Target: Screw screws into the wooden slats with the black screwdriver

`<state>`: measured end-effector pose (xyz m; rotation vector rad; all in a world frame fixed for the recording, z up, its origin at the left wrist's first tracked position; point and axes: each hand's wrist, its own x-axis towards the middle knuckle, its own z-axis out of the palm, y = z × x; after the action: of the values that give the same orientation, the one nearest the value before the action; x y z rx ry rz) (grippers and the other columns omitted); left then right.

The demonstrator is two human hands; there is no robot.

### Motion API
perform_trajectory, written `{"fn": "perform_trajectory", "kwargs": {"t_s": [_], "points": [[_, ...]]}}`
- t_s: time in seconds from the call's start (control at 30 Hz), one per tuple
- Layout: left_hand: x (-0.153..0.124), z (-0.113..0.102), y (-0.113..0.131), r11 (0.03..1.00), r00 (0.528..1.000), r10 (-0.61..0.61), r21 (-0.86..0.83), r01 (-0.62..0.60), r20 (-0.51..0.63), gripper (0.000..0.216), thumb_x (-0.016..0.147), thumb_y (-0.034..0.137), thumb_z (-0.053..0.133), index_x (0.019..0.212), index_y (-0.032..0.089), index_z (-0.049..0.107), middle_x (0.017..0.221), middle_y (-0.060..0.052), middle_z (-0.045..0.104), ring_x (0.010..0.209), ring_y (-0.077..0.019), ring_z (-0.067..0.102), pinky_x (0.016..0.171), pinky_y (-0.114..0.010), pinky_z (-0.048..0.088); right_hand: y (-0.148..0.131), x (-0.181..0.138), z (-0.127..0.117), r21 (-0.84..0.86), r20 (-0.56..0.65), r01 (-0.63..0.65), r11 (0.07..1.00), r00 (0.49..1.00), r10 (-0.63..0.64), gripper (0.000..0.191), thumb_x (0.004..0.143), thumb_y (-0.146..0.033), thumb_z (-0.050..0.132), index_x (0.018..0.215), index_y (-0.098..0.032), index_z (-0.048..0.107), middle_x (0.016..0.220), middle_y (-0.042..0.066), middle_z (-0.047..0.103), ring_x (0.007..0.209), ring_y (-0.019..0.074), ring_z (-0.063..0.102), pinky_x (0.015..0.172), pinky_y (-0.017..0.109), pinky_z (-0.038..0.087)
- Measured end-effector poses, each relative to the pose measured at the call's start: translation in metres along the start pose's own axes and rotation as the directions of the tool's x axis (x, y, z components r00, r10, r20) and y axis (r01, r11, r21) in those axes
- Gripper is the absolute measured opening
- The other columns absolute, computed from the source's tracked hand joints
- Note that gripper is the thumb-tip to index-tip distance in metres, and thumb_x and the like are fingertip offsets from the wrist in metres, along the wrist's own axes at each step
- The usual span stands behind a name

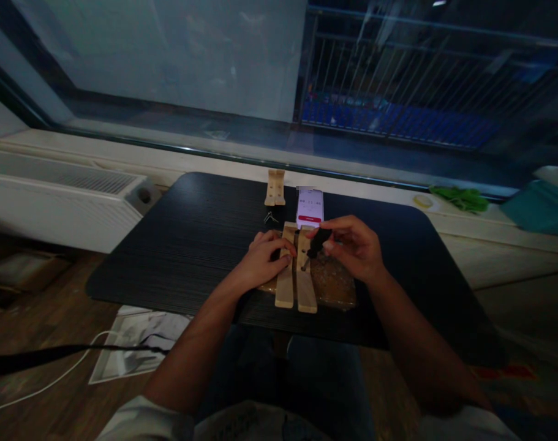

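On the black tabletop lies a flat brown package (338,285) wrapped in shiny clear plastic. Two pale wooden pieces rest across it side by side, a left wooden piece (285,291) and a right wooden piece (306,294) with holes in it. My left hand (264,260) holds the left piece, its fingers curled over the top. In my right hand (354,245) is a screwdriver (318,242) with a black handle, pinched between the fingers. Its shaft slants down to the left, and the tip is at the right piece, near a hole or screw too small to make out.
Beyond my hands stand a lit phone (310,208), small metal screws (271,217) and two more wooden pieces (275,187). A radiator (67,196) is at the left. The windowsill on the right bears green leaves (460,199) and a teal container (538,207).
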<state>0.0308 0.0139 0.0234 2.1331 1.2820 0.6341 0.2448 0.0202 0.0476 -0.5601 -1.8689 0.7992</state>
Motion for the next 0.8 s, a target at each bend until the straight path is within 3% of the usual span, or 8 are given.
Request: {"fn": "perform_trajectory", "kwargs": {"t_s": [0.4,0.8], "points": [[-0.0006,0.0006,-0.0002,1.000,1.000,0.008,-0.006,-0.008,-0.002,0.014,0.084,0.019,0.058,0.092,0.022,0.069,0.099,-0.003,0.058,0.101,-0.0240,0.049,0.095,-0.043,0.037,0.0028,0.0004,0.0021,-0.098,-0.105,-0.031,0.995,0.994,0.021,0.029,0.077,-0.033,0.075,0.103,-0.032,0.063,0.070,-0.005,0.059,0.056,0.0120,0.054,0.050,0.028,0.044],[-0.0008,0.0005,-0.0002,1.000,1.000,0.006,-0.010,-0.006,0.001,0.014,0.084,0.019,0.059,0.092,0.022,0.070,0.100,-0.004,0.058,0.102,-0.0247,0.050,0.096,-0.043,0.036,0.0051,0.0015,0.0043,-0.111,-0.121,0.038,0.993,0.991,-0.052,0.028,0.076,-0.028,0.075,0.102,-0.031,0.064,0.081,-0.001,0.063,0.063,0.0127,0.056,0.048,0.026,0.044]]}}
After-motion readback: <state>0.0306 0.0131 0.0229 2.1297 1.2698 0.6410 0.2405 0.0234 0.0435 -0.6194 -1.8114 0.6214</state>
